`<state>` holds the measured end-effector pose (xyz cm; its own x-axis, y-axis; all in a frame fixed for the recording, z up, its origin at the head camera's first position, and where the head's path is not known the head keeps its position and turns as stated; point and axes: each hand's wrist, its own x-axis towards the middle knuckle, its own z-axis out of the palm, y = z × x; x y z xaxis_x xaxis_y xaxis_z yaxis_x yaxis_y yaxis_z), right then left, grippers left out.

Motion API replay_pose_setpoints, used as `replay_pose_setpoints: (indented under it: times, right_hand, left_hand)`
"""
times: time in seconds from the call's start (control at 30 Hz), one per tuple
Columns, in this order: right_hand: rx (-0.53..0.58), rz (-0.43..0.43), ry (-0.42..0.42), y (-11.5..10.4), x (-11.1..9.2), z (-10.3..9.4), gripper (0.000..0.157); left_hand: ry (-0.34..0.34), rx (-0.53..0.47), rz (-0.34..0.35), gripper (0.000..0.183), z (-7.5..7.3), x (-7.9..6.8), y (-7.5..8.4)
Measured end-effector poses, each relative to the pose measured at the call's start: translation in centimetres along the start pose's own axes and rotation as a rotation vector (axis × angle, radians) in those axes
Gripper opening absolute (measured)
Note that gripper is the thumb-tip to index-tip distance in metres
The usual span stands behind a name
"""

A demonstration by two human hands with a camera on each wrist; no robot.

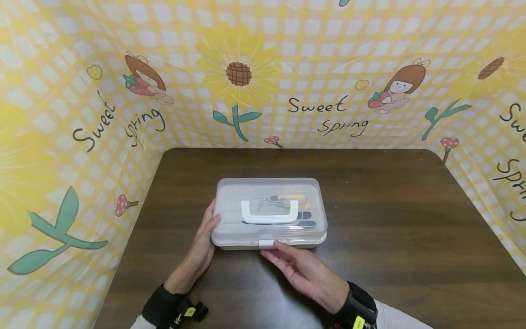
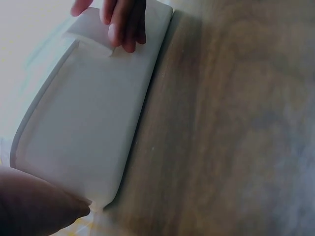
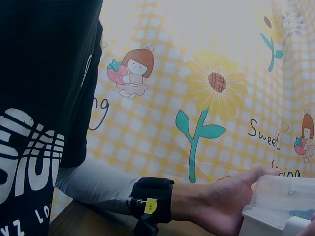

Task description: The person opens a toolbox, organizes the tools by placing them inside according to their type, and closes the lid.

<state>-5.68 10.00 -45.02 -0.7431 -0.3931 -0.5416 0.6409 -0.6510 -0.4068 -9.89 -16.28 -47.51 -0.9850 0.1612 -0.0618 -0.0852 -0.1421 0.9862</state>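
Observation:
A clear-lidded plastic storage box (image 1: 230, 194) with a white handle (image 1: 269, 219) sits on the table, its lid down. Orange and dark items show blurrily through the lid. My left hand (image 1: 201, 244) grips the box's left end, thumb at the front corner and fingers along the side. At the front middle, my right hand (image 1: 306, 272) has its thumb at the top of the white latch (image 1: 266, 243) and its fingers below. The left wrist view shows the right fingertips (image 2: 129, 29) at the latch's lower edge. In the right wrist view the left hand (image 3: 224, 199) holds the box end.
The dark brown wooden table (image 1: 390, 228) extends around the box. A yellow checked cloth (image 1: 320, 55) with flowers and cartoon figures hangs behind the table and at both sides. Black straps with small devices (image 1: 197, 311) are on both wrists.

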Motion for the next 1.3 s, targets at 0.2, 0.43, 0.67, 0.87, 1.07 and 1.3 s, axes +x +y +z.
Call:
replay_pose_setpoints:
  times: [0.2, 0.43, 0.67, 0.87, 1.07, 1.3]
  right_hand:
    - [-0.037, 0.009, -0.016, 0.2, -0.1, -0.2, 0.049]
    - [-0.078, 0.016, -0.091, 0.0, 0.0, -0.9, 0.051]
    - [-0.248, 0.04, -0.15, -1.8, -0.4, -3.0, 0.06]
    - [-0.484, 0.0, -0.213, -4.3, -1.9, -5.2, 0.059]
    - [-0.811, -0.143, -0.184, -7.5, -3.8, -7.3, 0.058]
    - [-1.426, -0.492, -0.012, -10.9, -5.2, -8.7, 0.055]
  left_hand:
    - [-0.009, 0.009, 0.005, 0.072, -0.3, 0.0, 0.0]
    - [-0.03, 0.031, -0.003, 0.072, -0.8, 0.0, 0.2]
    - [-0.054, 0.092, -0.079, 0.074, -1.3, -0.1, 0.8]
    - [-0.06, 0.207, -0.105, 0.073, -1.9, -1.0, 1.7]
    - [-0.013, 0.452, -0.051, 0.074, -3.0, -2.5, 3.0]
    - [0.04, 0.755, 0.024, 0.084, -4.4, -4.3, 3.7]
